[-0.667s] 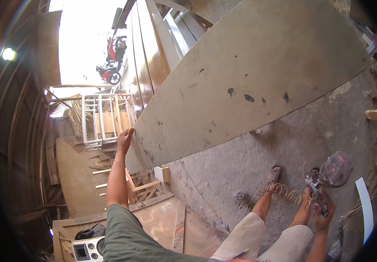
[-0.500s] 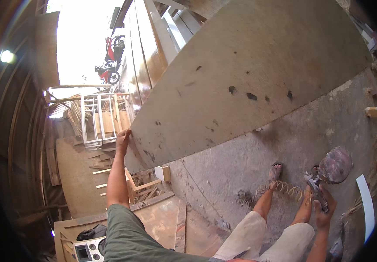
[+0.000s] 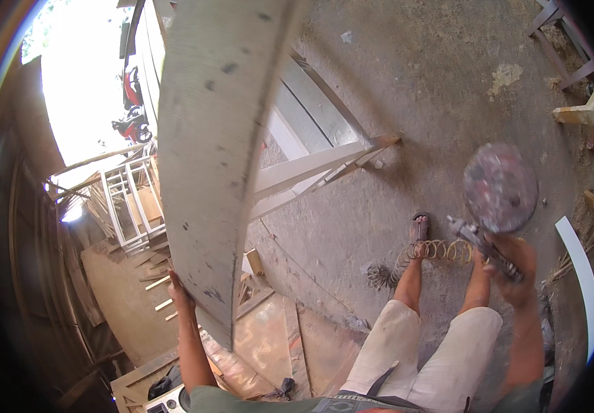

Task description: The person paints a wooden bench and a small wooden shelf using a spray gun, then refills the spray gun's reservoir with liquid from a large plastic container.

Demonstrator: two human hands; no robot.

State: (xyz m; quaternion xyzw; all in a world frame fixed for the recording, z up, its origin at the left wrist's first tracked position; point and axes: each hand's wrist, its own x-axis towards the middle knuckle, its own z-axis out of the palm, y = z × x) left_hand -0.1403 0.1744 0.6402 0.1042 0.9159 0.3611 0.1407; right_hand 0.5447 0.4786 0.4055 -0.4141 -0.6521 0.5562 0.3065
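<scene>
My left hand [image 3: 181,290] is closed on the near left edge of a large, dark-spotted grey-brown board [image 3: 207,158]. The board is tilted steeply and hides part of the frame behind it. In my right hand [image 3: 517,272] is a spray gun [image 3: 484,246], gripped by its handle and raised at the right. A round, paint-stained cup [image 3: 500,187] sits on the gun, slightly blurred. From near the gun a coiled air hose [image 3: 448,250] stretches left across my shins.
Behind the board stands a pale frame with panels [image 3: 311,162]. White slatted frames [image 3: 132,199] and wood scraps lie at the left. A curved white strip [image 3: 580,286] is at the right, with wooden stands [image 3: 576,113] beyond. A speaker box [image 3: 170,401] sits lower left.
The board has swung to the left and tipped up onto a steep slant, uncovering the pale frame and floor. My left hand has come lower; the spray gun has risen slightly.
</scene>
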